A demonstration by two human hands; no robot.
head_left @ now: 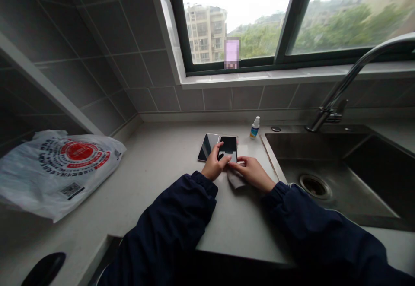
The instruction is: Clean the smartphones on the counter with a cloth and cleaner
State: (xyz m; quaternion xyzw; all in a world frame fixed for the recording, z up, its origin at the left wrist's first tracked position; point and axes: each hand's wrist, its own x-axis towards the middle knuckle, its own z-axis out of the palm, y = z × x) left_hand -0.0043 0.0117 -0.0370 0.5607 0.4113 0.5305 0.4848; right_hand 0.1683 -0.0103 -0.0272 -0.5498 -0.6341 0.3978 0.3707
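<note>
A dark-screened smartphone is held between both hands over the counter. My left hand closes on its left edge, with the thumb across the lower screen. At the lower right corner, my right hand grips the phone with its fingers pressed together. A greyish cloth hangs or lies just under the phone; whether a finger pinches it I cannot tell. Left of the held phone, a second smartphone lies flat, screen up. A small white bottle with a blue and yellow label stands upright behind my right hand.
A steel sink with a tall faucet is on the right. At the left, a white plastic bag with red print rests on the pale counter. A window runs behind. A black rounded object is at lower left.
</note>
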